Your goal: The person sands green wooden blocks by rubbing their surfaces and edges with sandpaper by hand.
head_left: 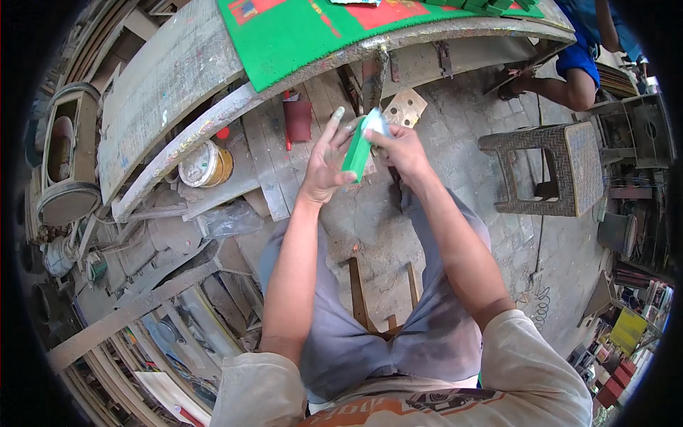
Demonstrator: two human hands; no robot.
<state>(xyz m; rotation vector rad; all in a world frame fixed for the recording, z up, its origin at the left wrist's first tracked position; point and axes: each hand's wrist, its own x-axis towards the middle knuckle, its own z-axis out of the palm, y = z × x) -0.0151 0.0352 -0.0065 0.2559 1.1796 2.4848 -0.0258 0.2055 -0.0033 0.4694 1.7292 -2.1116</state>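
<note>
Green: held a narrow block tilted between thumb and fingers of the left hand, near the table. Pinched a blurred whitish piece in the grip of the right hand, at the block's upper part; could not tell its material. Saw smaller green pieces on the green mat, and a bucket to the left.

Just off the right corner of the surface is a person in blue shorts, and a stool with a woven pattern stands on the floor nearby. Near the surface's near edge, toward its left end, sits a bucket (its pale top is rather grubby). A coiled cord lies beyond the stool, well apart from the surface.
</note>
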